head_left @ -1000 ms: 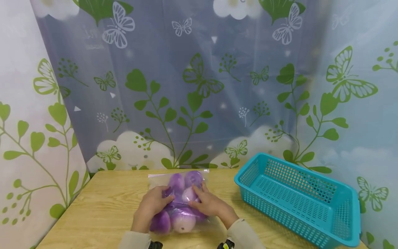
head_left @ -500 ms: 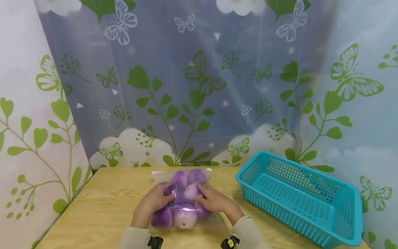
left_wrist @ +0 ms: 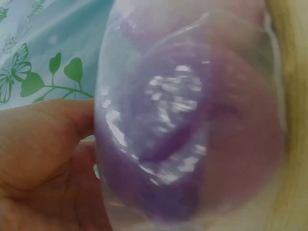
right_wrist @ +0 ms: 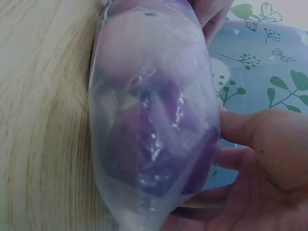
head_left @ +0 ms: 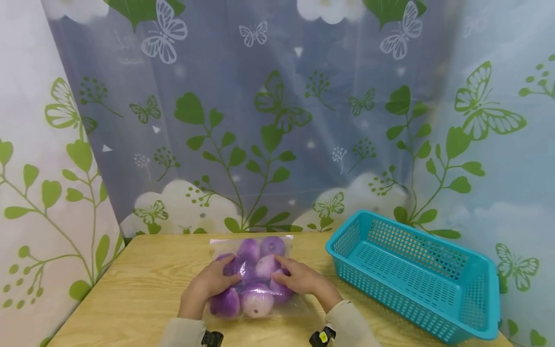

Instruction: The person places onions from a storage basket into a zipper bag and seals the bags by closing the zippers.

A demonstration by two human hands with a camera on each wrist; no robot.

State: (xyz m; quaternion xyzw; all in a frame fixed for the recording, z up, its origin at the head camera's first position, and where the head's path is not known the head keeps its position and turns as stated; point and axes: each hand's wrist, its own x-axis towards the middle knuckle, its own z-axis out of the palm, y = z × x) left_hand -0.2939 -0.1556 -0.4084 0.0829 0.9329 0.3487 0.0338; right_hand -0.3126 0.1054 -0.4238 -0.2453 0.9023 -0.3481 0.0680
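A clear plastic zip bag (head_left: pixel 244 271) lies on the wooden table, filled with several round purple and pale pink pieces that look like onions. Its zip strip runs along the far edge. My left hand (head_left: pixel 211 281) rests on the bag's left side, thumb toward the middle. On the right side, my right hand (head_left: pixel 302 277) touches the plastic with its fingers spread. In the left wrist view, the thumb meets the bag (left_wrist: pixel 159 120) beside a shiny purple piece. Fingers of the right hand lie along the bag (right_wrist: pixel 154 130) in the right wrist view. Some fingertips are hidden.
A turquoise perforated plastic basket (head_left: pixel 347 276) stands on the table (head_left: pixel 143 284) to the right of the bag. Behind the table hangs a curtain (head_left: pixel 321 159) printed with leaves and butterflies.
The right hand has shifted slightly rightward, uncovering more of the purple piece at the bag's lower right. Both hands stay on the bag, and the head view sways a little.
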